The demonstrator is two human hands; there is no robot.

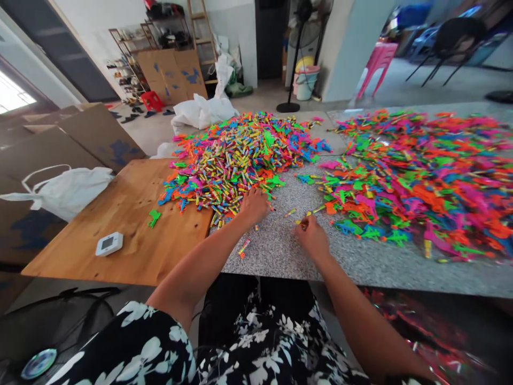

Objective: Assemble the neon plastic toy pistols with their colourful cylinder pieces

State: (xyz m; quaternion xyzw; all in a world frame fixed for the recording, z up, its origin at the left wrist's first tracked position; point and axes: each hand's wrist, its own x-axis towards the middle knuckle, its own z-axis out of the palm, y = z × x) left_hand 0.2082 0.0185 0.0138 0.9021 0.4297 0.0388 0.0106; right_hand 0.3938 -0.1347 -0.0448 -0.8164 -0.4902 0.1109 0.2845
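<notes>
The little toys (pixel 401 187) look like smooth plastic. The board (pixel 136 208) is wood, a bit shiny. The box (pixel 98 131) is dull cardboard.

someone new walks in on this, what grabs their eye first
Probably the big heap of brightly coloured small plastic pieces at the centre, with the left hand at its near edge. Next, the broad multicoloured spread covering much of the grey speckled tabletop on the right. Then the small white device, standing out on the wooden board at left.
</notes>
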